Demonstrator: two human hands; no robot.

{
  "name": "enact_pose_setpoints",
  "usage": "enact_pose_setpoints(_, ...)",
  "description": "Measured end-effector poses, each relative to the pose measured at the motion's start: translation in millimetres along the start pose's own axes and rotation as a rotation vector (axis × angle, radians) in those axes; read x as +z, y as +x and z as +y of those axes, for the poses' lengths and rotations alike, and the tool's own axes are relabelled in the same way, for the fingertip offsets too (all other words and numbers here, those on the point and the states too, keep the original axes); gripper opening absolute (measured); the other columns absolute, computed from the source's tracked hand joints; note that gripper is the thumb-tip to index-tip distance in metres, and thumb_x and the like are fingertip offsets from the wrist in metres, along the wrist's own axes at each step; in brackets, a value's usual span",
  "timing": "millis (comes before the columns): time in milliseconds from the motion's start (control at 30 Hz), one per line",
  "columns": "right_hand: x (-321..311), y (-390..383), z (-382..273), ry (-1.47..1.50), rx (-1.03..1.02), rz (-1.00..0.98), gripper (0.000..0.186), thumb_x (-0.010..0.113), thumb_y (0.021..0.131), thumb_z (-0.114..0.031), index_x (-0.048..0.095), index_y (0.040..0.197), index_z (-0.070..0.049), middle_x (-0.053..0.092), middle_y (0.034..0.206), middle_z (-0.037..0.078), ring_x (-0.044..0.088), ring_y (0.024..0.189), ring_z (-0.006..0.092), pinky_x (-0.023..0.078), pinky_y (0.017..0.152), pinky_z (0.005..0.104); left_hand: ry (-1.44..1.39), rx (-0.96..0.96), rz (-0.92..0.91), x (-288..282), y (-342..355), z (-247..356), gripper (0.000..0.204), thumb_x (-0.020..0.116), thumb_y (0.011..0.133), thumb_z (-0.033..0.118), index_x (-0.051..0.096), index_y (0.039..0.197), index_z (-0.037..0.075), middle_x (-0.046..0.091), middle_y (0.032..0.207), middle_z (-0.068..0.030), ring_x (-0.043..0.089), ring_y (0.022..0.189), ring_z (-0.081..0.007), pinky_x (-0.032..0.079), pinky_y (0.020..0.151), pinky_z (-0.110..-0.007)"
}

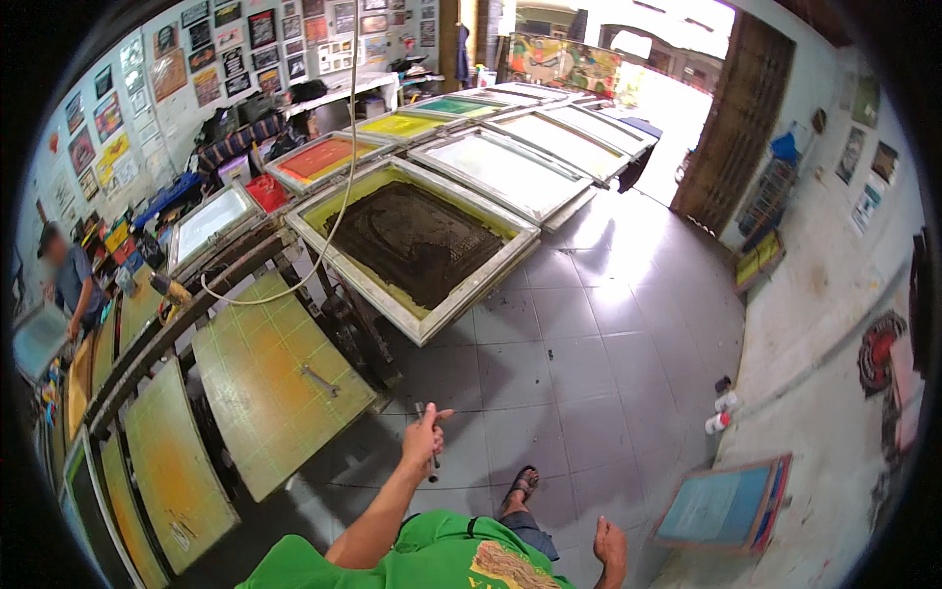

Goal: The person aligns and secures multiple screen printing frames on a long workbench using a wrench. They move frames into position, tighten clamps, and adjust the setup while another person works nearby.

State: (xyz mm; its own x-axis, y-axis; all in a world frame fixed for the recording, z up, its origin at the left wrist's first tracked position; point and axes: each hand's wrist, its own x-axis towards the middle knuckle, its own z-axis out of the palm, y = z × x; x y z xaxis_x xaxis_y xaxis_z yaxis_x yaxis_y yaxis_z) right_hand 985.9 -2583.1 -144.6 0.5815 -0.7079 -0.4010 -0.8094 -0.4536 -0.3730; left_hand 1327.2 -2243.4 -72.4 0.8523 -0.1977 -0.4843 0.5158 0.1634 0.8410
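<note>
My left hand (pixel 422 442), out in front of the green shirt, is closed round a metal wrench (pixel 433 477). The wrench's two ends stick out above and below the fist, and the index finger points to the right. Low at the right, my right hand (pixel 609 543) hangs with its fingers curled in; nothing shows in it. To the left of my left hand, a spanner (pixel 319 381) lies on a greenish-yellow printing board (pixel 265 368). Beyond it, a wooden-framed screen (pixel 471 287) coated with dark ink is mounted on the press.
More framed screens (pixel 505 167) fan out behind. A cable (pixel 345 196) hangs across the press. Leaning at the lower right is a blue screen (pixel 716 506); bottles (pixel 718 422) stand by the wall. Another person (pixel 77 280) stands far left. Grey tiled floor (pixel 579 363) runs between.
</note>
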Motion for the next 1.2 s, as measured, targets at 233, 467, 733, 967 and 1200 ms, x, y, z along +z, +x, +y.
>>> enact_pose_setpoints(233,-90,201,-70,0.015,-0.166,0.028,0.063,0.044,0.109,-0.050,0.072,0.115,0.006,0.072,0.108,0.033,0.067,0.107,0.0506,0.052,0.092,0.0548,-0.223,-0.001,0.317,40,97,46,0.058,0.043,0.113,0.051,0.074,0.123,0.003,0.040,0.065,0.0064,0.039,0.056,-0.0068,0.037,0.055,-0.026)
enact_pose_setpoints(467,-137,360,-246,-0.109,-0.497,-0.075,0.053,0.050,0.109,-0.043,0.070,0.125,0.004,0.071,0.121,0.026,0.065,0.119,0.0440,0.051,0.098,0.0512,-0.131,0.203,0.617,36,139,85,0.049,0.046,0.114,0.041,0.067,0.131,0.000,0.054,0.075,0.0000,0.045,0.061,-0.0085,0.044,0.059,-0.028)
enact_pose_setpoints(733,-125,449,-506,0.071,-0.970,0.081,0.047,0.052,0.110,-0.033,0.062,0.136,0.004,0.060,0.133,0.025,0.050,0.133,0.0424,0.041,0.113,0.0479,-0.165,0.229,0.912,5,198,107,0.042,0.050,0.111,0.036,0.069,0.133,0.006,0.070,0.087,-0.0070,0.063,0.069,-0.0160,0.051,0.063,-0.034)
enact_pose_setpoints(967,-104,573,-666,-0.175,-1.100,0.396,0.051,0.053,0.110,-0.033,0.054,0.147,0.002,0.057,0.146,0.024,0.054,0.134,0.0390,0.042,0.114,0.0454,0.290,-0.057,1.135,0,256,121,0.071,0.042,0.106,0.057,0.076,0.095,-0.004,0.071,0.102,-0.0339,0.066,0.107,-0.0545,0.051,0.093,-0.059)
enact_pose_setpoints(1200,-34,726,-709,-0.720,-1.576,0.515,0.085,0.063,0.098,-0.056,0.039,0.158,-0.001,0.054,0.148,0.031,0.057,0.132,0.0440,0.044,0.114,0.0538,0.290,-0.034,1.231,4,267,150,0.081,0.042,0.105,0.063,0.072,0.086,-0.010,0.070,0.089,-0.0367,0.068,0.094,-0.0559,0.052,0.083,-0.060)
